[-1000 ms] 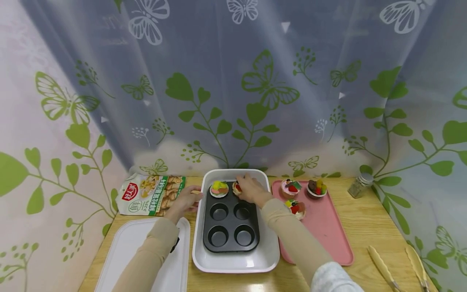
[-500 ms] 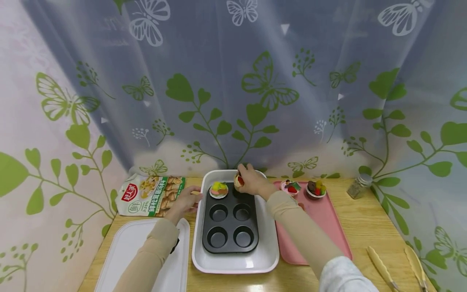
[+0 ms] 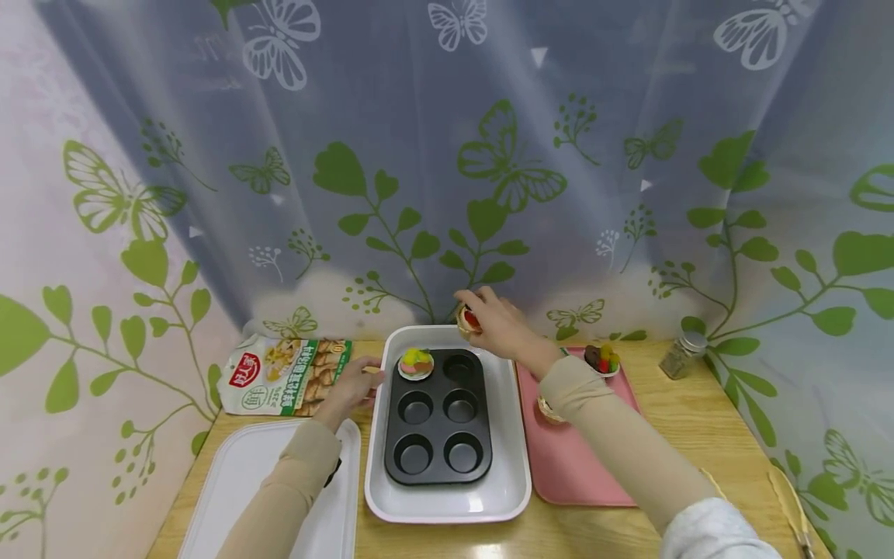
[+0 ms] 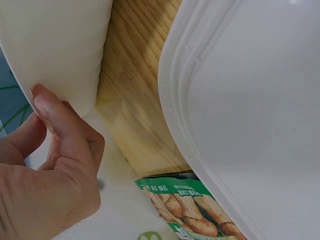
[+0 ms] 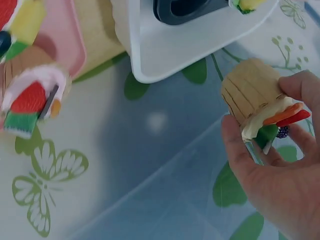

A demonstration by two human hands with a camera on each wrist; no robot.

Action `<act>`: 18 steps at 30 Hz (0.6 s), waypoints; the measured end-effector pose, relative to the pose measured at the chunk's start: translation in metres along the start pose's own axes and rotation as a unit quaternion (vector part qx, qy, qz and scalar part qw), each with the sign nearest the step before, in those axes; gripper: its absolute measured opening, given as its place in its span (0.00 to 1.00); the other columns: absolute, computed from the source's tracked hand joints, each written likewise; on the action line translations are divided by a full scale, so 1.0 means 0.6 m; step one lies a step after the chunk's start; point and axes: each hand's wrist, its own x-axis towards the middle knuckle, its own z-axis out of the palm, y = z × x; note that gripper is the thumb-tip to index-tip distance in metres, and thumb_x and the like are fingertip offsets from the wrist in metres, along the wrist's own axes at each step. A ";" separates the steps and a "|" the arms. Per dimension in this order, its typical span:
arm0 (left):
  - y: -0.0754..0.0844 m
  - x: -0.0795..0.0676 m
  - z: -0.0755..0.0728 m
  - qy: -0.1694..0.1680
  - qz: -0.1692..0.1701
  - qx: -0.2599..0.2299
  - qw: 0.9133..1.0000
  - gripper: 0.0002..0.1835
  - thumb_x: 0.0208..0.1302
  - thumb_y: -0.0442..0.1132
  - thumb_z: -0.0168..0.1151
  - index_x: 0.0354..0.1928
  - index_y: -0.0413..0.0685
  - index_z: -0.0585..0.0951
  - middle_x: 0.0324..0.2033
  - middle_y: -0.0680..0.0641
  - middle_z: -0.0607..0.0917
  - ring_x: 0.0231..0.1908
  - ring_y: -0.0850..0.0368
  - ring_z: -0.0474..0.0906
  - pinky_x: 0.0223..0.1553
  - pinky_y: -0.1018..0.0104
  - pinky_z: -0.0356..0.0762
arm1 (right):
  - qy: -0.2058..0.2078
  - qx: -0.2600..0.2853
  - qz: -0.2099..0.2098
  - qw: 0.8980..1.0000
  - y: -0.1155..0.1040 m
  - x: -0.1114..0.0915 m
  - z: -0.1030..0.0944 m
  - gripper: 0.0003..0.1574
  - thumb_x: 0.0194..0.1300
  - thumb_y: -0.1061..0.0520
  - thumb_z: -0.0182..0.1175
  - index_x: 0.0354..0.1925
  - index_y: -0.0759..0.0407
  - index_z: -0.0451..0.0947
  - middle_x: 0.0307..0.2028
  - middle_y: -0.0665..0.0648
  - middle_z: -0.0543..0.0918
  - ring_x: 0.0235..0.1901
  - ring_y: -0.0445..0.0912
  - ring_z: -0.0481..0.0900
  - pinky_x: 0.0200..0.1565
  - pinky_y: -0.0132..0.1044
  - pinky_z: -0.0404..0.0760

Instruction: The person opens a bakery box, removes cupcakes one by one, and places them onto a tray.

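My right hand (image 3: 501,330) holds a toy cupcake (image 5: 252,87) with a tan cup and fruit topping. It is raised over the far rim of a white basin (image 3: 447,514), in which lies a black muffin tin (image 3: 438,421). One cupcake with yellow and pink topping (image 3: 416,364) sits in the tin's back left cup; the other cups hold nothing. My left hand (image 4: 62,155) pinches the basin's left rim between thumb and fingers.
On the right, a pink tray (image 3: 580,466) carries several cupcakes, partly hidden by my right arm. A glass jar (image 3: 680,357) and tongs (image 3: 789,505) lie beyond. A food packet (image 3: 286,375) and white tray lid (image 3: 237,473) are left.
My right hand has lifted the cupcake out of the tin's back right cup and moved it up and back, over the basin's far rim. The left hand stays at the rim.
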 end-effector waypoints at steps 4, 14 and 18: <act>-0.001 0.001 0.002 0.002 0.001 0.005 1.000 0.20 0.80 0.36 0.55 0.69 0.40 0.74 0.31 0.50 0.76 0.25 0.62 0.72 0.32 0.66 0.78 | 0.010 0.005 0.004 1.000 0.008 -0.016 -0.025 0.41 0.69 0.54 0.70 0.76 0.43 0.68 0.69 0.63 0.68 0.58 0.65 0.80 0.53 0.58 0.84; 0.001 0.001 0.003 0.005 -0.004 0.012 1.000 0.20 0.81 0.36 0.55 0.69 0.40 0.74 0.29 0.51 0.75 0.25 0.62 0.71 0.30 0.68 0.76 | 0.045 0.011 0.005 0.999 0.048 -0.053 -0.068 0.39 0.69 0.56 0.68 0.75 0.52 0.70 0.67 0.68 0.69 0.57 0.67 0.79 0.56 0.60 0.83; 0.002 0.001 0.003 0.004 -0.003 0.014 1.000 0.20 0.80 0.36 0.55 0.69 0.40 0.74 0.29 0.51 0.75 0.26 0.61 0.72 0.30 0.68 0.77 | 0.059 0.013 0.007 0.998 0.068 -0.072 -0.083 0.38 0.69 0.57 0.68 0.74 0.54 0.71 0.66 0.69 0.70 0.55 0.67 0.80 0.54 0.58 0.84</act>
